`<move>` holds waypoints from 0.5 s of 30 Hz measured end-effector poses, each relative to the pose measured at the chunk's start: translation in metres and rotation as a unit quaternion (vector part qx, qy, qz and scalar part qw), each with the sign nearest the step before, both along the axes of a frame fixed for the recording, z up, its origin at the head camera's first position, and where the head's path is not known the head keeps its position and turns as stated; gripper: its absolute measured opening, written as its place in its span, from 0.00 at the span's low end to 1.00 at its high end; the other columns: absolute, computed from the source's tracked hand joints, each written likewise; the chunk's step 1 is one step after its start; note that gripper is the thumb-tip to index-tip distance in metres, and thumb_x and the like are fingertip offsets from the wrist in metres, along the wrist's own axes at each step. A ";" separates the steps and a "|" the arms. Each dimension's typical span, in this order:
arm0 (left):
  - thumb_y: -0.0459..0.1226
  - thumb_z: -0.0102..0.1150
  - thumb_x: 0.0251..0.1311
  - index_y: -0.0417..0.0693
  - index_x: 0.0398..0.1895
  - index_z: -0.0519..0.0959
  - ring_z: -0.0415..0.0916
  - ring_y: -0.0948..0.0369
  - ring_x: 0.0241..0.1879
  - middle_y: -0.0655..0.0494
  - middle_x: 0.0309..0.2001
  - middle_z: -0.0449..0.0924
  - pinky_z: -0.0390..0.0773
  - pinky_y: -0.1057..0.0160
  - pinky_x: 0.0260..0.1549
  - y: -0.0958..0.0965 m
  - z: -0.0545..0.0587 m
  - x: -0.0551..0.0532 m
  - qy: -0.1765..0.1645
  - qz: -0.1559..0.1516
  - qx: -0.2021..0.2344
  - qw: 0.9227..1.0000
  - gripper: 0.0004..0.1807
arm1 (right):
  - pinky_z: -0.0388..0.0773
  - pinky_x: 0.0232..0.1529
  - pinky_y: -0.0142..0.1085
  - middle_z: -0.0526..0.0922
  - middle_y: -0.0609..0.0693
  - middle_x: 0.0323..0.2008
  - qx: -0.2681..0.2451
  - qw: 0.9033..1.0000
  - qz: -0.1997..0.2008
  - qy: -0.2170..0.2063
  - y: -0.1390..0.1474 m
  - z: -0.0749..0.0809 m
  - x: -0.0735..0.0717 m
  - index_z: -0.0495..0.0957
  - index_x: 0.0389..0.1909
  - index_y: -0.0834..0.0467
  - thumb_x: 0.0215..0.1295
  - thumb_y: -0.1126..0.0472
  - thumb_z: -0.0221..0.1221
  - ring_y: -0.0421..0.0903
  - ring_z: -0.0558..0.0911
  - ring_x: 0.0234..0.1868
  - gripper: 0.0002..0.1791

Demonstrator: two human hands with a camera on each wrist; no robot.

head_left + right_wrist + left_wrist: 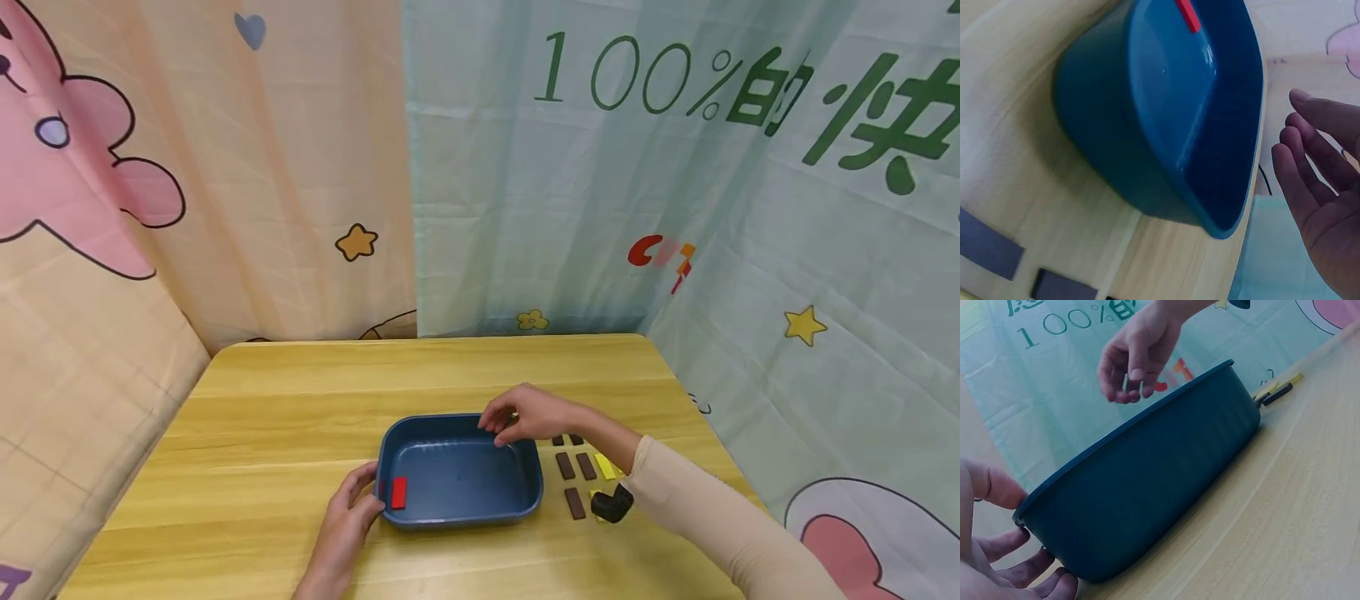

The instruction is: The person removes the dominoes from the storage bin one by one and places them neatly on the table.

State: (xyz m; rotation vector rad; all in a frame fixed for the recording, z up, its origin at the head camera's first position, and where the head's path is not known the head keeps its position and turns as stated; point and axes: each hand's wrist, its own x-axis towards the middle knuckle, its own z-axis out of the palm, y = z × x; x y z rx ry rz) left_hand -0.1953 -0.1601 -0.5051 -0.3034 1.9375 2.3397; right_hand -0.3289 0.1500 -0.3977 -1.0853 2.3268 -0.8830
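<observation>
A deep blue plastic bin stands on the table, with a flat red block inside near its left end. My left hand holds the bin's left end; its thumb is at the rim and its fingers lie against the outer wall in the left wrist view. Above the bin's far right corner hovers my right hand, fingers loosely bent, apart from the bin. Nothing shows between those fingers in the right wrist view. Right of the bin lie several dark brown blocks and yellow blocks, partly hidden by the right arm.
The wooden table carries the bin and the blocks. Printed curtains hang behind it and along both sides. A small black device is at the right wrist, over the blocks.
</observation>
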 end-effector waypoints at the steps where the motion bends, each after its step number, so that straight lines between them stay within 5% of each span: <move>1: 0.23 0.47 0.61 0.34 0.73 0.64 0.67 0.49 0.60 0.37 0.72 0.62 0.74 0.69 0.49 0.000 -0.001 0.000 -0.001 0.000 -0.001 1.000 0.33 | 0.81 0.47 0.32 0.86 0.49 0.46 0.010 1.000 0.016 0.004 -0.005 0.001 -0.002 0.85 0.52 0.60 0.65 0.68 0.68 0.45 0.85 0.46 0.15; 6: 0.23 0.47 0.61 0.33 0.72 0.65 0.66 0.49 0.61 0.38 0.72 0.64 0.74 0.69 0.49 0.000 -0.002 -0.001 0.007 0.003 0.000 1.000 0.32 | 0.80 0.50 0.31 0.86 0.53 0.50 0.041 0.994 0.095 0.028 -0.032 0.005 -0.017 0.84 0.56 0.63 0.66 0.71 0.66 0.50 0.84 0.51 0.17; 15: 0.23 0.48 0.61 0.34 0.72 0.65 0.66 0.49 0.63 0.38 0.71 0.64 0.74 0.70 0.50 -0.001 -0.001 -0.003 0.006 -0.002 -0.003 1.000 0.32 | 0.78 0.53 0.29 0.86 0.50 0.52 0.084 0.977 0.195 0.036 -0.086 -0.002 -0.031 0.84 0.58 0.60 0.67 0.69 0.66 0.38 0.82 0.52 0.19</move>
